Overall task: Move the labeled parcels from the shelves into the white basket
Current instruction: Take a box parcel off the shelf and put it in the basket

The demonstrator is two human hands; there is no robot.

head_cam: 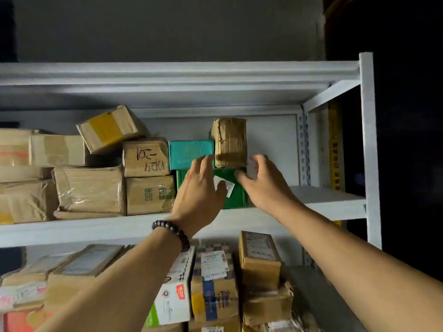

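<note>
Reach step: my open left hand (200,185) and open right hand (261,182) flank the green parcel (236,195); next, grip it beneath the taped box (230,142) at twelve o'clock.

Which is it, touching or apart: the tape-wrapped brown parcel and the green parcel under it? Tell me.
Touching. The head view shows the tape-wrapped brown parcel standing directly on the green parcel, with no gap at the seam.

green parcel (236,195) half hidden by left hand (200,188) (label too)
</note>
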